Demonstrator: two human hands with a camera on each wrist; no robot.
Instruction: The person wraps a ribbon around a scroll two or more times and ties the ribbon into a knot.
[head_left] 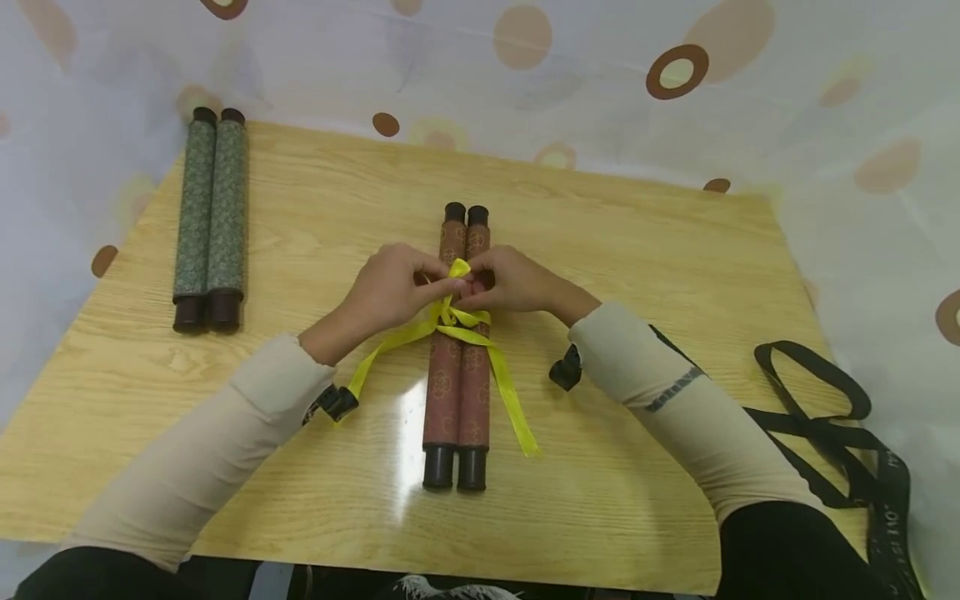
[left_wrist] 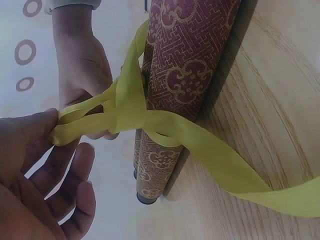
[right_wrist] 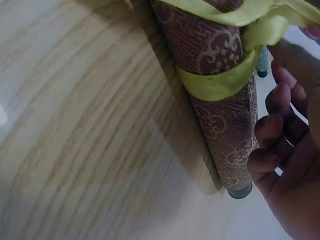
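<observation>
Two dark red patterned scrolls [head_left: 442, 383] with black end knobs lie side by side on the table. A yellow ribbon [head_left: 465, 335] wraps round their middle, its two tails trailing onto the wood at either side. Over the scrolls, my left hand [head_left: 390, 283] pinches a loop of the ribbon between thumb and forefinger; the left wrist view shows this loop [left_wrist: 82, 120] drawn away from the scrolls. Close against it, my right hand [head_left: 521, 282] pinches the ribbon at the knot, its other fingers [right_wrist: 270, 125] curled beside the scrolls.
Two green patterned scrolls [head_left: 227, 208] with dark knobs lie together at the table's back left. A black strap [head_left: 813, 425] with pale lettering is looped at the right edge. The wooden table [head_left: 615, 250] meets a spotted cloth [head_left: 450, 75] behind it.
</observation>
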